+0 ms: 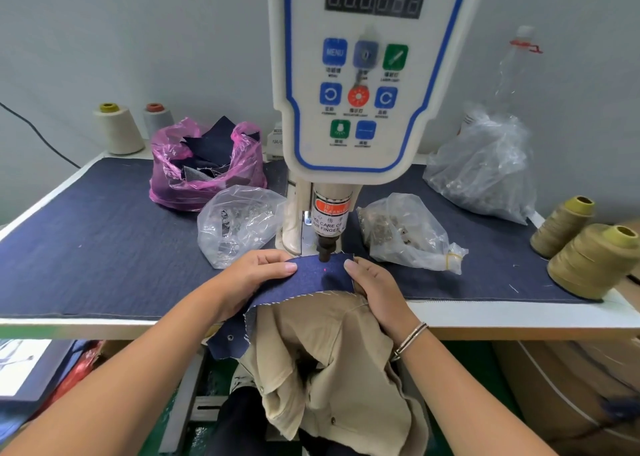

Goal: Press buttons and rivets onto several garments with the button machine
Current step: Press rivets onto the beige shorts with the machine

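**Denim piece held under the press head**

A person sits at the button machine point(349, 75) and keeps a piece of blue denim point(311, 279) flat under its black punch point(325, 248). The punch tip stands just above the far edge of the cloth, and a small red light dot point(325, 269) falls on the denim a little in front of it.

The left hand point(256, 275) grips the left side of the denim, with the thumb lying on top and the other fingers curled under the cloth. The right hand point(375, 293) pinches the right edge in the same way, its thumb on top and pointing toward the punch. A metal bracelet point(410, 339) is on the right wrist. The two hands are on either side of the punch, both near to it.

Under the denim, a beige garment point(322, 362) hangs down from the table edge toward the person's lap.

The table point(104, 324) is covered with a dark blue cloth. On it, left of the machine, there is a clear bag of small metal parts point(239, 220), and behind it a pink bag with dark fabric scraps point(204, 165). Right of the machine lie two more clear bags point(405, 230), point(485, 165). Two olive thread cones point(588, 258) stand at the right edge, and two pale cones point(119, 126) stand at the far left corner.
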